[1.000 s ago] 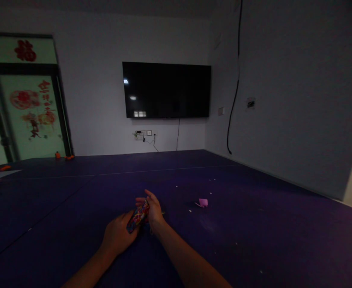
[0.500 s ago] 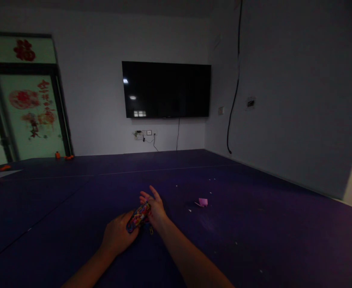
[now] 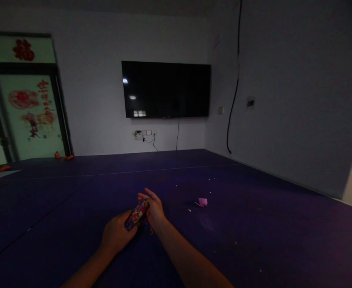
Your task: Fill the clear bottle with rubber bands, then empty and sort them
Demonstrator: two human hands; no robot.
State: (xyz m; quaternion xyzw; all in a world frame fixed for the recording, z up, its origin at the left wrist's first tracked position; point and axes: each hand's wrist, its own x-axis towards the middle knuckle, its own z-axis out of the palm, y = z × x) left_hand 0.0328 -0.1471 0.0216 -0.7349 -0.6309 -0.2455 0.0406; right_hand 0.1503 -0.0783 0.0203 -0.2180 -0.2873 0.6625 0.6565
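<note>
A small, colourful patterned pouch (image 3: pixel 136 215) is held tilted between my two hands, its far end pointing up and right. My left hand (image 3: pixel 118 233) wraps round its near, lower end. At the upper end, my right hand (image 3: pixel 155 210) grips the pouch with the thumb side, while some of its fingers stretch out beyond. A small yellowish clasp (image 3: pixel 151 231) dangles below the right hand. Whatever is under the pouch and inside the palms is hidden.
A crumpled pink paper piece (image 3: pixel 202 202) lies to the right on the dark purple floor (image 3: pixel 254 232), with small white scraps around it. Orange items (image 3: pixel 69 157) sit by the door at left. A television (image 3: pixel 166 90) hangs on the far wall; a black cable (image 3: pixel 234 100) hangs at right.
Both hands and the pouch have shifted slightly left. The pouch has turned a little, showing more of its patterned face. My right fingers have lowered slightly.
</note>
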